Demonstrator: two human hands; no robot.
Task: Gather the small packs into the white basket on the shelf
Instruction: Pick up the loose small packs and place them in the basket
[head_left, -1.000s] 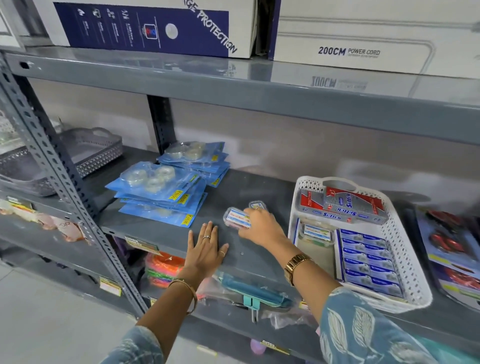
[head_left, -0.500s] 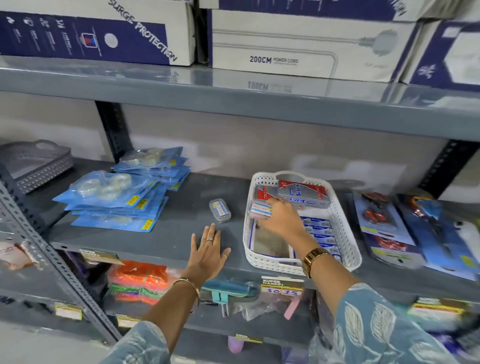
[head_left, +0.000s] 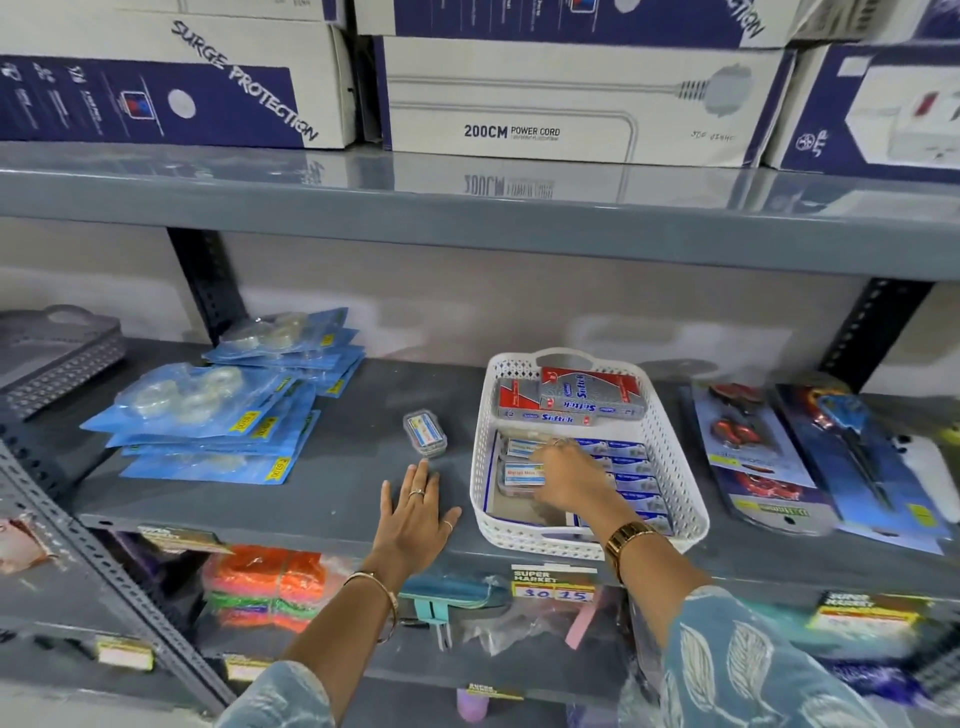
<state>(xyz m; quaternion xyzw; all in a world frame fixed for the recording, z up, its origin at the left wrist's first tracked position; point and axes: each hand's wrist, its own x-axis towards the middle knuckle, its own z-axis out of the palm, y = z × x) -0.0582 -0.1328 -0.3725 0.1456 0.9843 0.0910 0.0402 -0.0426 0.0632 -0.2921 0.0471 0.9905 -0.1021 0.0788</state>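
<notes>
The white basket (head_left: 680, 457) stands on the grey shelf (head_left: 332, 499), holding red and silver boxes (head_left: 582, 397) at the back and blue packs (head_left: 631, 480) along its right side. My right hand (head_left: 571, 478) is inside the basket, fingers on a small pack (head_left: 523, 475) lying at the left; a second small pack (head_left: 522, 447) lies just behind it. One small clear pack (head_left: 425, 432) remains on the shelf left of the basket. My left hand (head_left: 415, 512) rests flat on the shelf just in front of that pack, fingers spread.
Blue tape packs (head_left: 208, 421) are stacked at the left, a grey basket (head_left: 57, 353) further left. Scissor packs (head_left: 810, 457) lie right of the white basket. White and blue boxes (head_left: 571, 98) fill the upper shelf. Coloured goods (head_left: 265, 587) sit below.
My right hand carried a small pack from the shelf into the white basket and lowered it at the left side. The view shifted right. My left hand stayed flat.
</notes>
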